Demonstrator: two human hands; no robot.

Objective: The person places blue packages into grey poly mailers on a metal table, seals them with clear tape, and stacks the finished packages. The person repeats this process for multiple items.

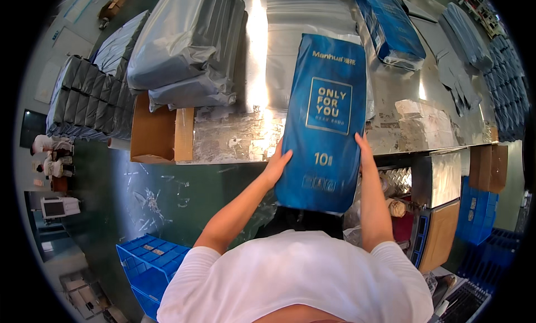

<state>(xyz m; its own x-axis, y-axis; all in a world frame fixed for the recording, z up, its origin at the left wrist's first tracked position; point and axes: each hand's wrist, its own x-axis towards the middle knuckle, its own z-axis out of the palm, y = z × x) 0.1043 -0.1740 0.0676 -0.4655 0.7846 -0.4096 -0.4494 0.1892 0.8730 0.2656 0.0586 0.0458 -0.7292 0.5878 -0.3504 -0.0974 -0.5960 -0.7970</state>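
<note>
Metal table [223, 130] behind, a blue package [322, 138] hides most fingers [359, 140].

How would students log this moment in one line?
left hand: holds blue package, left side; right hand: holds its right side; position: over metal table, near edge; beyond: grey bundles left, second blue package right

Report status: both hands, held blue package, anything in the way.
Left bare hand, right bare hand gripping opposite sides of blue rectangular plastic package. Second blue plastic package apart, farther right on shiny metal table. No obstruction seen at hands.
</note>
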